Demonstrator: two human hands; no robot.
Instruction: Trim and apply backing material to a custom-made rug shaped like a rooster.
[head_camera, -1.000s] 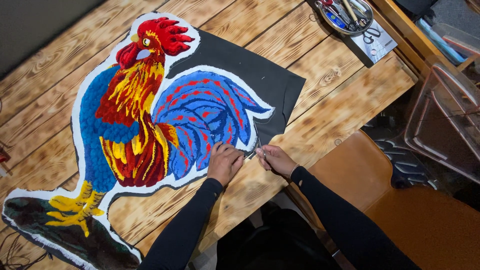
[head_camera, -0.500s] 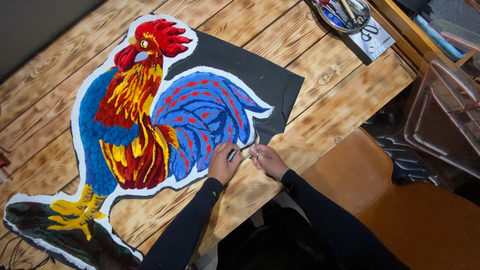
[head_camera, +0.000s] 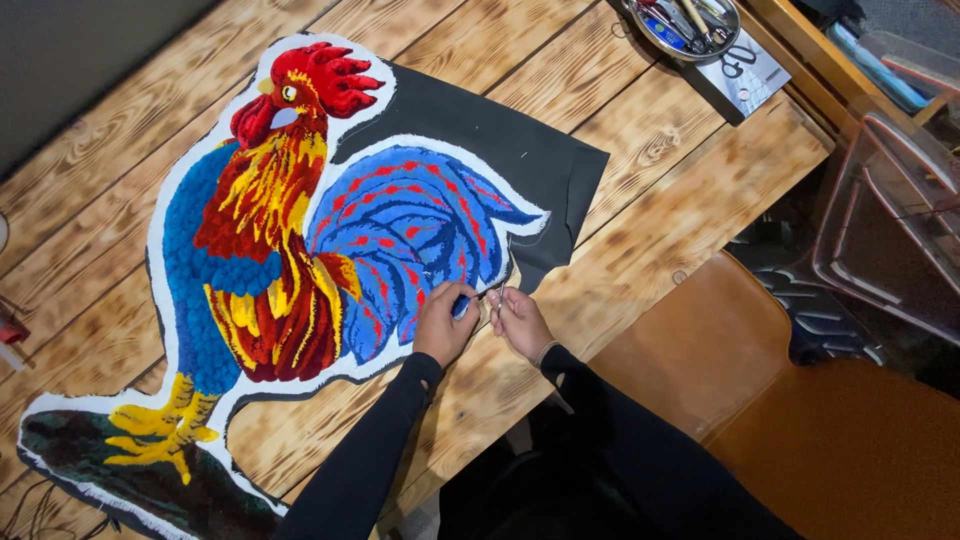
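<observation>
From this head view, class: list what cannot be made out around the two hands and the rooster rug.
- The tool in the left hand: mostly hidden by the fingers, too small to identify.
- What the right hand pinches: too small.
- The rooster rug: its base is cut off by the bottom edge.
- The tray of tools: cut off by the top edge.

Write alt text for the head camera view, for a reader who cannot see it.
Two hands in black sleeves meet at the tail edge of a large tufted rooster rug lying on a wooden table; the left hand grips a blue-handled tool beside the right hand. Black backing fabric lies under the rug, and a round tray of tools sits at the far corner.
</observation>
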